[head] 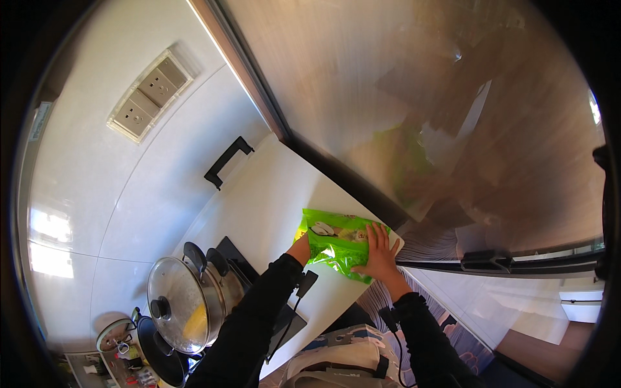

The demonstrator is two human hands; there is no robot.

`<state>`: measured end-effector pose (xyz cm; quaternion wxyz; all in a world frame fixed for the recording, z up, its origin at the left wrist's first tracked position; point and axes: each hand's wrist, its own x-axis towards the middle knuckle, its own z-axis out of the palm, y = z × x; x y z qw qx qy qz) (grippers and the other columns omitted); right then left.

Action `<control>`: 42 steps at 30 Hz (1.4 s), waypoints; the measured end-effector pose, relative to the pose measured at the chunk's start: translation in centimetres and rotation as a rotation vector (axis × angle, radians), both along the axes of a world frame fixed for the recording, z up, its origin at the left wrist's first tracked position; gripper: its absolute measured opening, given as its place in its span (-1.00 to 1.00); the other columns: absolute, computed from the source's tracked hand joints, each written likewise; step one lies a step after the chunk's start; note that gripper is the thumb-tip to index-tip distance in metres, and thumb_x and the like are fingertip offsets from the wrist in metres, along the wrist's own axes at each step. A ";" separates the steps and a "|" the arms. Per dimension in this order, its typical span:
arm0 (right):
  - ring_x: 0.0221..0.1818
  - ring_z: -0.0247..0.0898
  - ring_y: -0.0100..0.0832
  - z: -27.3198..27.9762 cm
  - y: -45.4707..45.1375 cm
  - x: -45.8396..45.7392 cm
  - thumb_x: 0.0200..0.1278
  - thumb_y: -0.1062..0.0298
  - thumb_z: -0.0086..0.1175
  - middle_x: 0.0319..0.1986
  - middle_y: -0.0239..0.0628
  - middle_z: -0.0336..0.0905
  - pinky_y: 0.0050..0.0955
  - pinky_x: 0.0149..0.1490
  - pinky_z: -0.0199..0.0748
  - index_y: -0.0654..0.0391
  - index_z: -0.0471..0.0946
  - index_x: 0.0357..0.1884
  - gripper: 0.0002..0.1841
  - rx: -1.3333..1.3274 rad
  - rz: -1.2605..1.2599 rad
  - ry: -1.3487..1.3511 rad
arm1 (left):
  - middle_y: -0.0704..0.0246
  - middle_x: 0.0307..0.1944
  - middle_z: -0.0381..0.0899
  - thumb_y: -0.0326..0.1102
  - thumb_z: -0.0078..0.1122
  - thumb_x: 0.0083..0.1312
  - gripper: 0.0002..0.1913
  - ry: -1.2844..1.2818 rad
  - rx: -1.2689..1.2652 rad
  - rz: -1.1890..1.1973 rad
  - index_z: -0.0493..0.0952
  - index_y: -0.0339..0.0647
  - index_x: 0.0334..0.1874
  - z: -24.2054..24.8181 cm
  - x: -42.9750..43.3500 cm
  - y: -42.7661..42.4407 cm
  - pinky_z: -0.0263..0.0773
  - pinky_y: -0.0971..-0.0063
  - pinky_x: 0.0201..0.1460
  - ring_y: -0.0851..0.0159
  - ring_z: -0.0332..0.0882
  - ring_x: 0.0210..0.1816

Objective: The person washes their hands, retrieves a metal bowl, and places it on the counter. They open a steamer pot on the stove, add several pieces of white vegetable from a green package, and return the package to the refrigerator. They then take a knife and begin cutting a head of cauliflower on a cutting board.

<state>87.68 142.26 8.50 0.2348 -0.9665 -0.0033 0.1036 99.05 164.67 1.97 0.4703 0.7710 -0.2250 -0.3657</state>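
A bright green plastic food bag with printed writing and a food picture is between both hands, over the white countertop. My left hand grips its left side, and most of the fingers are hidden behind the bag. On the right end, my right hand holds the bag with its fingers spread across the front. A bit of yellow shows at the bag's left edge; whether it is part of the bag I cannot tell.
A steel pot with a glass lid, something yellow inside, stands on the left near a black pan. A black handle-shaped piece is by the tiled wall. Wall sockets sit above. A large glossy brown panel borders the counter's right side.
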 end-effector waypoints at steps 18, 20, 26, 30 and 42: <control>0.58 -0.45 -0.18 0.0 0.1 -0.1 -0.52 -0.19 0.56 0.53 -0.31 -0.26 0.57 0.33 -0.31 -0.01 -0.20 0.54 0.51 -0.044 -0.013 0.028 | -0.02 0.03 0.55 -0.25 0.31 0.17 -0.50 -0.018 0.063 0.037 0.39 -0.18 0.15 0.6 -1.4 -0.4 0.37 0.04 0.16 -0.16 0.45 0.13; 0.58 -0.45 -0.19 -0.1 0.0 -0.1 -0.52 -0.19 0.56 0.53 -0.32 -0.26 0.57 0.33 -0.30 0.00 -0.20 0.54 0.51 -0.042 -0.010 0.028 | -0.02 0.04 0.54 -0.25 0.31 0.17 -0.49 -0.024 0.091 0.056 0.39 -0.17 0.15 0.8 -1.7 0.0 0.36 0.03 0.17 -0.17 0.44 0.14; 0.58 -0.44 -0.17 -0.7 -0.2 -0.3 -0.54 -0.18 0.57 0.53 -0.30 -0.24 0.62 0.30 -0.30 0.04 -0.20 0.53 0.53 -0.017 -0.006 -0.023 | -0.03 0.05 0.53 -0.23 0.32 0.17 -0.48 -0.075 0.234 0.133 0.37 -0.16 0.16 1.7 -2.6 1.5 0.34 0.00 0.18 -0.19 0.42 0.16; 0.58 -0.45 -0.18 -0.9 -0.2 -0.3 -0.55 -0.18 0.58 0.53 -0.30 -0.25 0.64 0.29 -0.30 0.04 -0.22 0.54 0.55 -0.009 -0.010 -0.033 | -0.03 0.05 0.53 -0.22 0.32 0.17 -0.47 -0.110 0.379 0.179 0.36 -0.15 0.16 2.4 -2.9 2.6 0.33 -0.02 0.18 -0.20 0.40 0.17; 0.58 -0.41 -0.24 0.2 0.2 0.1 -0.51 -0.13 0.59 0.52 -0.36 -0.22 0.61 0.32 -0.30 0.01 -0.19 0.53 0.50 -0.023 -0.036 0.027 | -0.05 0.07 0.51 -0.19 0.32 0.16 -0.45 -0.151 0.695 0.307 0.33 -0.12 0.17 4.5 -2.0 3.1 0.30 -0.09 0.20 -0.24 0.36 0.21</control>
